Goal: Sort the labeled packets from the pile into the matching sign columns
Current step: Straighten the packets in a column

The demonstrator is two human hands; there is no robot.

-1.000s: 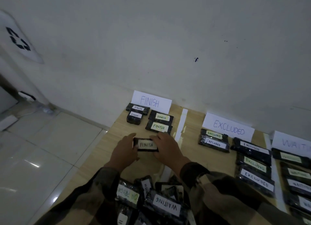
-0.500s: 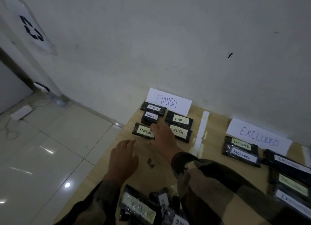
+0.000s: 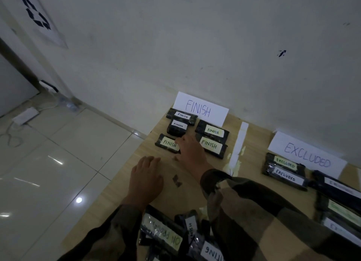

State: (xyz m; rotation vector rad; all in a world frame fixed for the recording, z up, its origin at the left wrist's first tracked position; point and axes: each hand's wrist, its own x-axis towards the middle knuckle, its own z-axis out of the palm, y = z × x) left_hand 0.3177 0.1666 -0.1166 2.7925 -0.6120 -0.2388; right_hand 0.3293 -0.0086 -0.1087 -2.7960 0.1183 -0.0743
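Note:
A black packet labelled FINISH [image 3: 167,143] lies in the FINISH column, in front of the white FINISH sign [image 3: 199,108]. My right hand [image 3: 190,153] lies flat with its fingertips touching that packet's right end. My left hand [image 3: 145,179] rests flat on the wooden board, holding nothing. Several other FINISH packets [image 3: 212,133] lie beneath the sign. The pile of mixed packets [image 3: 172,239] sits at the near edge, partly hidden by my sleeves.
To the right, a white tape strip [image 3: 239,141] divides the columns. Beyond it stands the EXCLUDED sign [image 3: 306,155] with several EXCLUDED packets [image 3: 284,171]. The wooden board [image 3: 125,184] ends at a tiled floor on the left. A wall rises right behind the signs.
Both hands held the FINISH packet a second ago. It was then set down left of the column, and my left hand came off it while my right stayed touching it.

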